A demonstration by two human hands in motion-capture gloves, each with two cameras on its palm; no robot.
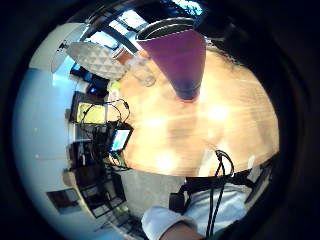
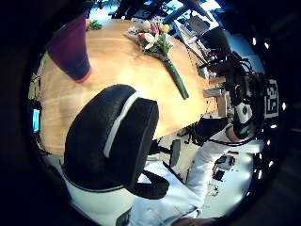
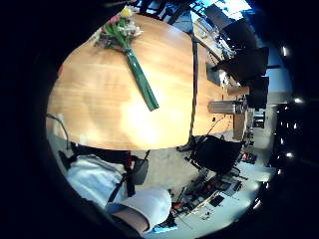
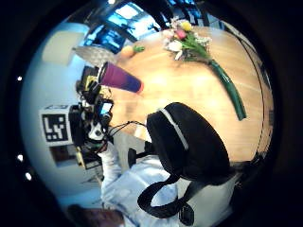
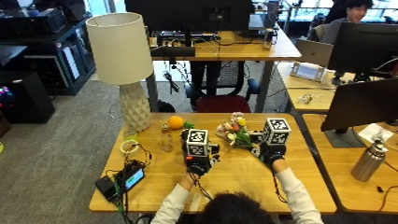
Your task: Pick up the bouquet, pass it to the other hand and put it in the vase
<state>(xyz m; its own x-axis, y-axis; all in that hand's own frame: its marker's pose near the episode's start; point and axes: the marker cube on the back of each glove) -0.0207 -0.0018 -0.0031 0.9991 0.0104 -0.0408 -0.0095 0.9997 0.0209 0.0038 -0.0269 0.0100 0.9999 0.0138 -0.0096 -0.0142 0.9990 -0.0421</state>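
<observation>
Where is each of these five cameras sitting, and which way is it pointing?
Outside view: above and behind the person, facing the table; head, forearms, left hand and right hand show.
Left little-finger palm view: looks across the table at the vase; a sleeve shows.
Left thumb palm view: looks at vase, bouquet and the person's head.
Right little-finger palm view: looks down on the bouquet; a sleeve shows.
Right thumb palm view: looks at bouquet, vase, head.
Shared: both thumb views show the bouquet lying on the table.

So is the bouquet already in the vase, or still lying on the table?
Still lying flat on the table: the bouquet rests apart from the upright vase.
</observation>
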